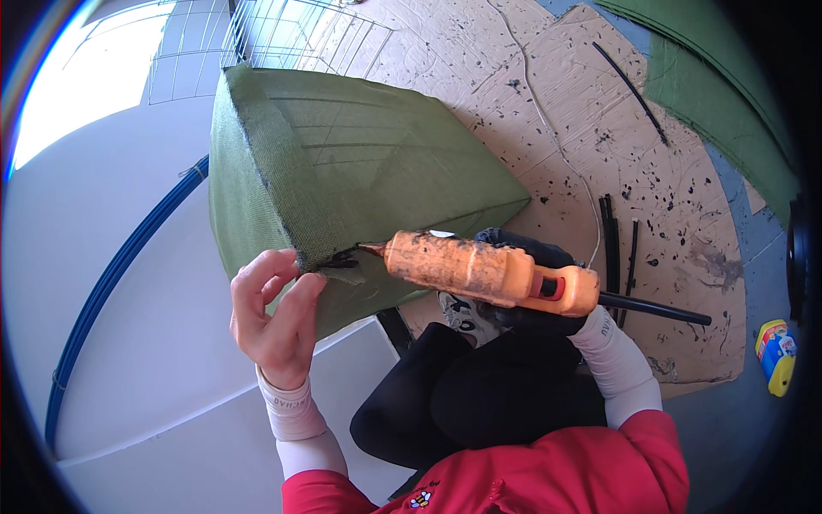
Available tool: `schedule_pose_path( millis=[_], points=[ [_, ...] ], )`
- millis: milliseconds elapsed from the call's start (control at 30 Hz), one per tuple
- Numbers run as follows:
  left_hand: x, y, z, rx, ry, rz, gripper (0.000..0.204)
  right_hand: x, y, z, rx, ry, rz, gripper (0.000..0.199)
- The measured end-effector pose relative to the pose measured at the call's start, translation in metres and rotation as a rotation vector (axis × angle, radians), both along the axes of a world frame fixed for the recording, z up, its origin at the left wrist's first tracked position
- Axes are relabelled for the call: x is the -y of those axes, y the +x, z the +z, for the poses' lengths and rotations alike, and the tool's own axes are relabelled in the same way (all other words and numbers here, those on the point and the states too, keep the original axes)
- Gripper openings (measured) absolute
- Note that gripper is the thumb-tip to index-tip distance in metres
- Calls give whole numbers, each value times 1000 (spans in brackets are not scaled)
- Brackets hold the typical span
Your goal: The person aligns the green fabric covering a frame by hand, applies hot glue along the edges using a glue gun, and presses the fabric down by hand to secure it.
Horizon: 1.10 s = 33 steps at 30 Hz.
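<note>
A box-shaped frame covered in green mesh fabric (377,171) stands in front of me, its wire bars showing through. My left hand (276,317), bare, pinches the fabric at the near corner between thumb and fingers. In a black glove, my right hand (548,322) grips an orange glue gun (462,267) stained with dark smears. The gun's nozzle points left, at or very near a patch of black glue (338,259) on the fabric's edge, close to my left fingertips. From the gun's rear sticks a long black glue stick (655,308).
Several black glue sticks (610,244) lie on the spotted cardboard (685,257) at right. A pale cord (548,128) crosses it. Further off are a wire rack (317,34) and green mesh (702,103). A blue rod bundle (116,274) lies left, a yellow-and-blue container (776,358) far right.
</note>
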<state>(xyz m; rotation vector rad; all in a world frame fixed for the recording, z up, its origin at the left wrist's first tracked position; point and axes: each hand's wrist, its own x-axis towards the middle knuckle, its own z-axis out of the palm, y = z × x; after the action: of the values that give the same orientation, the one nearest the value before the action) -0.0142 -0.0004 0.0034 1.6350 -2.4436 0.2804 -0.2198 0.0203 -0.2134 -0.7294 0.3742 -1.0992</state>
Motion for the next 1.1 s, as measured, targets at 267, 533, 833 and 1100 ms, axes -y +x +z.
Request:
schedule_pose_path(
  millis=[267,533,833,1100],
  points=[
    [-2,5,6,34,35,-44,20,11,-2,7,-241,-331,-73,63],
    [1,2,5,29,23,-73,19,-78,-40,-243,-739,-505,-223,52],
    [3,0,1,-2,-31,-37,20,-110,-214,-382,51,597,-511,58],
    [1,7,4,26,5,-88,20,-164,-281,-345,-1129,878,-568,69]
  ],
)
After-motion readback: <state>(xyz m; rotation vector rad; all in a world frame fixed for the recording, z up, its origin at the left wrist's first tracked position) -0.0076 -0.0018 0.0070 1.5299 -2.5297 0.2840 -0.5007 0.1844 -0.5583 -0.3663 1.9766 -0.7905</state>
